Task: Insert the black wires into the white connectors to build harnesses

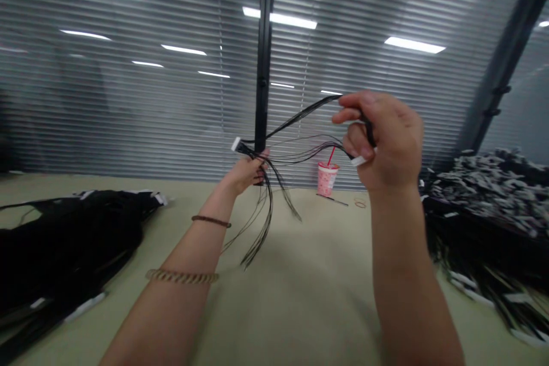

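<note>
My left hand (250,173) is closed around a wire harness (269,183) of thin black wires, just below its white connector (236,144). Loose wire ends hang down from that hand over the table. Higher up and to the right, my right hand (381,131) pinches a bundle of the black wires, which stretches across from my left hand. A second white connector (362,158) sits against the lower fingers of my right hand, with thin wires running from it to the left. Part of the bundle is hidden inside my right fingers.
On the pale table (295,286), a pink cup (327,179) with a red straw stands at the back beside a pen (333,200) and rubber bands (359,203). Piles of black harnesses lie at left (98,229) and right (480,234). Behind is a glass wall with blinds (171,108).
</note>
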`<state>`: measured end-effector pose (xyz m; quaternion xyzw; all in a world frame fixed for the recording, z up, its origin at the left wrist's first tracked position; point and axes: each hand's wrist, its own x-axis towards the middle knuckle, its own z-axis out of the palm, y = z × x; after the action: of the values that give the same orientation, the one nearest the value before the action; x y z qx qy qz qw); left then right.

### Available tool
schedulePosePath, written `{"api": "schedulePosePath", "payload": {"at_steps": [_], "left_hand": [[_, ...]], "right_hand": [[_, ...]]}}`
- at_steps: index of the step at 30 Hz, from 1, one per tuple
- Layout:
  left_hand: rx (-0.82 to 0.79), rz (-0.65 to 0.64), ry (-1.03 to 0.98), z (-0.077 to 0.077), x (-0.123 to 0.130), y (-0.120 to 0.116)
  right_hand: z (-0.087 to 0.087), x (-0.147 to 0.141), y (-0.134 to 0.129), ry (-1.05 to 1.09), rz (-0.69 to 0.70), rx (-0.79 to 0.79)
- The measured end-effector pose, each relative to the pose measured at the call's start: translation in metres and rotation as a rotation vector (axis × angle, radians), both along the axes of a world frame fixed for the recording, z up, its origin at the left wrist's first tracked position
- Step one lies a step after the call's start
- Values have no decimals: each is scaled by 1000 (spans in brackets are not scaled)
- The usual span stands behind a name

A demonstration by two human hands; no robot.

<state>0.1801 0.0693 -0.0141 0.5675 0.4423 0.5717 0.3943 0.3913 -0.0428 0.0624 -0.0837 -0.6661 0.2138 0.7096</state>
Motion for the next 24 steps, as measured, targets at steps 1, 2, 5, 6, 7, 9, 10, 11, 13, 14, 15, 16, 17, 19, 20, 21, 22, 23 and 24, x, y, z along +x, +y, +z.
{"api": "schedulePosePath", "payload": {"at_steps": [1, 2, 5, 6, 7, 9, 10, 11, 13, 14, 15, 16, 17, 19, 20, 21, 22, 23, 24], "left_hand": [[62, -26, -92, 7, -4, -3], [134, -56, -149, 14, -7, -7], [291, -4, -202, 35, -15, -26], [311, 34, -204, 41, -17, -33], [320, 58, -205, 45, -19, -39], [286, 63, -193, 50, -21, -48], [260, 51, -182, 51, -21, -52], [234, 34, -174, 52, -22, -54], [186, -1, -180, 53, -22, -56], [172, -17, -198, 53, -23, -56], [158, -32, -219, 53, -23, -55], [144, -47, -236, 53, -23, -55], [135, -59, -247, 53, -24, -54], [135, -77, -256, 53, -26, -54], [138, -84, -263, 53, -26, -54], [140, -93, -277, 54, -27, -54], [137, -104, -302, 54, -28, -55], [127, -119, -338, 55, -30, -55], [112, -144, -382, 55, -31, -56]], "right_hand": [[1, 1, -2, 4, -4, 2], [1, 2, -3, 3, -19, 1], [2, 5, 3, -28, -103, -14], [2, 6, 6, -45, -126, -23], [2, 8, 8, -63, -135, -41], [3, 13, 12, -111, -97, -97], [3, 17, 12, -141, -55, -130], [4, 22, 12, -173, -6, -160], [4, 33, 11, -230, 84, -194], [4, 39, 10, -264, 123, -202], [4, 45, 10, -304, 160, -207], [3, 51, 11, -352, 196, -214], [2, 56, 11, -401, 229, -219], [1, 65, 13, -484, 279, -212], [0, 69, 13, -513, 293, -192], [0, 71, 13, -542, 299, -165], [-1, 73, 12, -577, 291, -136], [-1, 74, 10, -615, 267, -109], [-1, 73, 8, -648, 225, -88]]}}
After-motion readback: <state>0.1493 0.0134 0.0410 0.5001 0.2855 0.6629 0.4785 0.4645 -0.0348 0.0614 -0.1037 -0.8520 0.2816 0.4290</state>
